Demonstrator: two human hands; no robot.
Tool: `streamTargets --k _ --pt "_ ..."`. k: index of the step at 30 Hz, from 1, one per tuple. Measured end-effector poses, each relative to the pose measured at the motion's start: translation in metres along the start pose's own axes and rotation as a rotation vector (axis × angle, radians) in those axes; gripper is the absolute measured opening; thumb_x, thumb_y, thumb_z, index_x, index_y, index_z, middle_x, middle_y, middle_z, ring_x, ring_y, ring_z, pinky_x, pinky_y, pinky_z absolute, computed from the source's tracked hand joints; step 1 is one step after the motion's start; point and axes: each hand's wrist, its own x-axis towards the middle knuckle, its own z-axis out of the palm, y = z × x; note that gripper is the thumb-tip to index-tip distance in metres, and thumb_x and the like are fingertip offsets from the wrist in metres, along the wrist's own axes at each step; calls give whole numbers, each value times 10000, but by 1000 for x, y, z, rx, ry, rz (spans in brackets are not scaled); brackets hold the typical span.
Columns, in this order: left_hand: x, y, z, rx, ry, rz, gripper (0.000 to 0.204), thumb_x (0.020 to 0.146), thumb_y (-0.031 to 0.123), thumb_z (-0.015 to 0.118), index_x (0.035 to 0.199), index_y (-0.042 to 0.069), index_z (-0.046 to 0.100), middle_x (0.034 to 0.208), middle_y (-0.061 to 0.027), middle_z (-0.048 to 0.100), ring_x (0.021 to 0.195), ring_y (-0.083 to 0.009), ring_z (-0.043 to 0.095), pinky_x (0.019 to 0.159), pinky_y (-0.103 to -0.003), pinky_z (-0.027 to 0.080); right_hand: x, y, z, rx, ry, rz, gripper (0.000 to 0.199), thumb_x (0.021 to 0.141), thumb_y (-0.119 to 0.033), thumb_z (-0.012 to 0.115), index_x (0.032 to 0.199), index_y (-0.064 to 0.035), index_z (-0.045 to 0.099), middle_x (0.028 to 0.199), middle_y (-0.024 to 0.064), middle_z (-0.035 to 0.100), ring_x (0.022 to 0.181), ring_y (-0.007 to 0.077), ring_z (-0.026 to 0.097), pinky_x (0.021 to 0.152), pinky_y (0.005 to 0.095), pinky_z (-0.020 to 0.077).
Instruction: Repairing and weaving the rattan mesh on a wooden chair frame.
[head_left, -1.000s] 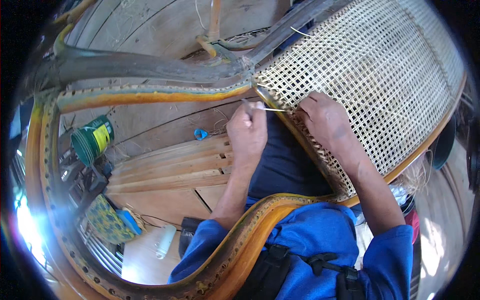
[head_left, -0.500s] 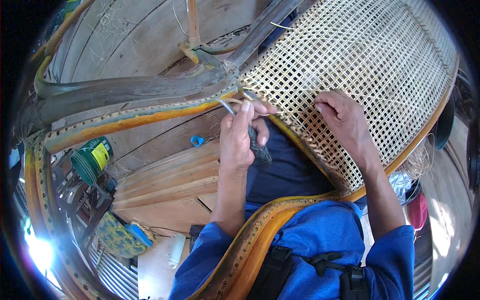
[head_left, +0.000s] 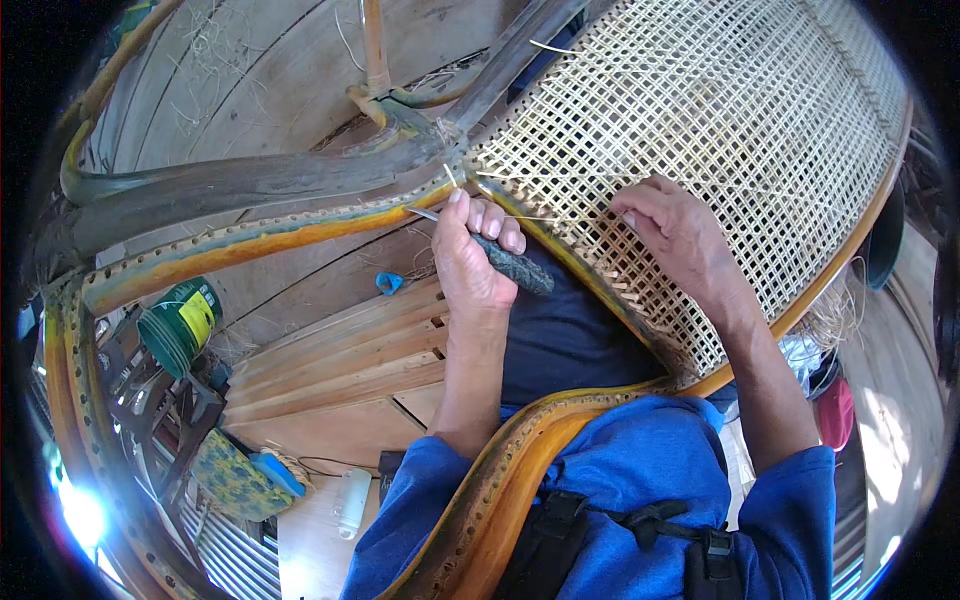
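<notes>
My left hand (head_left: 476, 245) is closed around the dark, rough handle of an awl (head_left: 518, 266), whose thin metal tip points left toward the drilled wooden rail. Its thumb and forefinger are also pinched at the end of a pale cane strand (head_left: 450, 176) by the frame's corner. My right hand (head_left: 665, 225) is pinched over the woven cane panel (head_left: 720, 120), with a thin strand (head_left: 545, 218) stretched between the two hands. The panel's near-left edge runs along a yellow-brown wooden frame (head_left: 590, 277). What the right fingertips grip is partly hidden.
A drilled rail (head_left: 270, 235) extends left from the corner, and a curved drilled rail (head_left: 500, 470) crosses in front of my body. A green bucket (head_left: 180, 325), a blue ring-shaped scrap (head_left: 389, 284) and wooden boards (head_left: 330, 350) lie lower left. Loose cane fibres (head_left: 835, 310) hang at right.
My left hand has turned, so the awl handle now slants down to the right. My right hand has shifted slightly left, and the view has moved a little.
</notes>
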Motion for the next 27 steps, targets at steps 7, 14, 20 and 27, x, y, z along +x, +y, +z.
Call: streamTargets --k 7,14,20,27 --pt "-2 -1 0 -1 -2 36 337 953 321 520 696 130 415 625 -14 425 533 -164 447 484 -285 385 -2 -13 8 -335 8 -164 325 779 -37 606 1057 -186 683 997 91 610 956 268 620 844 372 507" --pt "-6 1 12 109 -52 174 276 965 275 533 781 70 518 722 -39 501 562 -147 463 491 -292 410 4 -26 7 -441 -143 -91 316 788 -48 587 1084 -134 655 1050 96 582 1020 288 592 877 403 484" --pt "-45 54 -20 609 88 421 272 974 247 529 1002 -14 604 944 -121 650 505 -99 496 449 -242 388 -11 -2 -21 408 262 52 208 877 -86 582 1071 -75 655 885 54 614 786 178 596 726 294 495" --pt "-66 34 -67 935 85 230 249 970 306 529 892 79 594 712 -19 557 466 -78 470 431 -227 383 -200 56 -75 676 829 373 187 951 -151 563 1061 -18 635 758 -22 559 659 52 491 591 205 395"
